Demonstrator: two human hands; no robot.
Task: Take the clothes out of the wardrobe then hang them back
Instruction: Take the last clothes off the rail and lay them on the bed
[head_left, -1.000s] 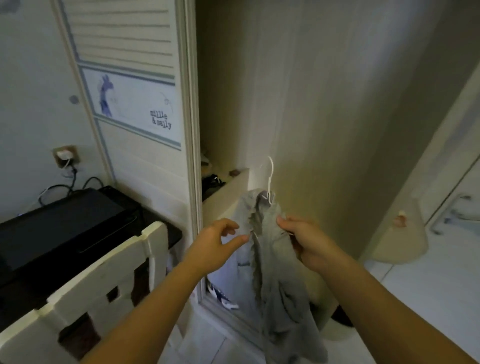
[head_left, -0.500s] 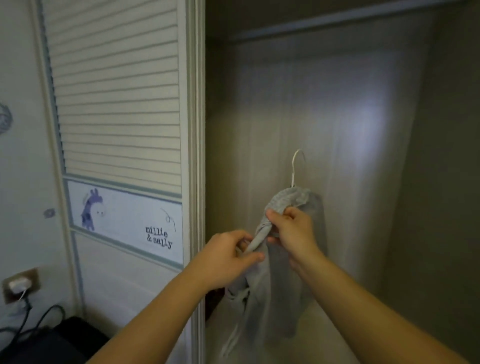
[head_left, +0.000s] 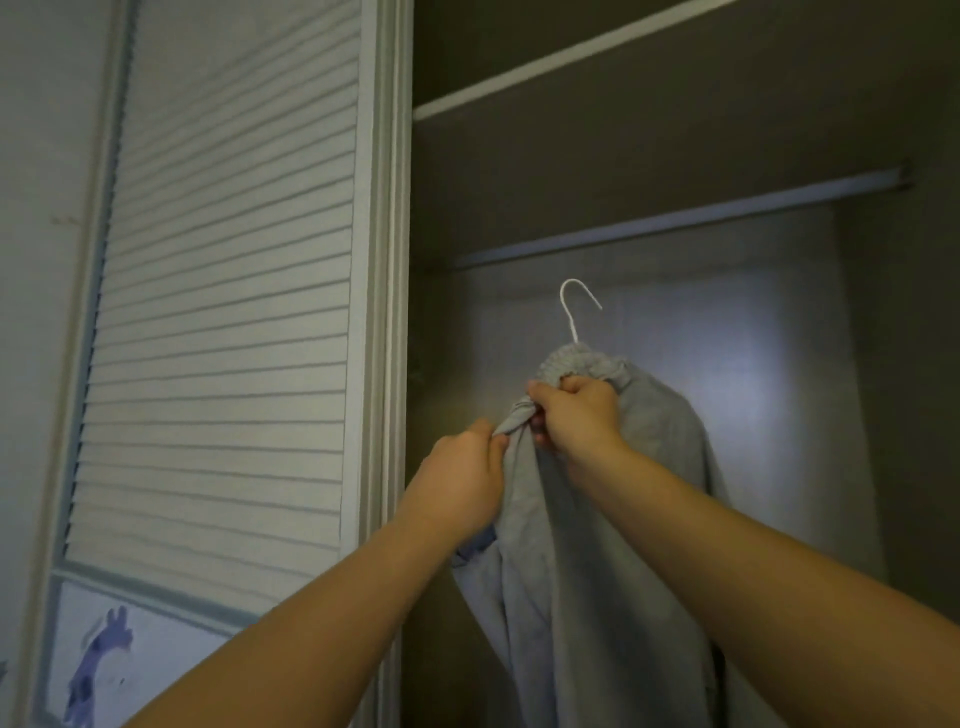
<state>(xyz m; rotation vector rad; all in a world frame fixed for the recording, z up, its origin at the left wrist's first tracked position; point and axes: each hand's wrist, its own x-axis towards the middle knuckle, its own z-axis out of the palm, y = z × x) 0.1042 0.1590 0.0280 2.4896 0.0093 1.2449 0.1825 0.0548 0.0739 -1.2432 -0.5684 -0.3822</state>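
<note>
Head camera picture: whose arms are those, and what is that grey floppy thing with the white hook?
No machine here: they belong to a person who wears the camera on their head, so you see what that person sees. The left hand and right hand both grip a grey garment near its top. It sits on a white hanger, whose hook pokes up below the wardrobe's rail, not yet hung on it. The slatted door stands to the left.

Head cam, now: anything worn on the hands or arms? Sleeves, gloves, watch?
Nothing worn shows. Left hand and right hand: no gloves, watch, or visible rings. Left forearm and right forearm: bare to the frame edge, no sleeves in view.
</note>
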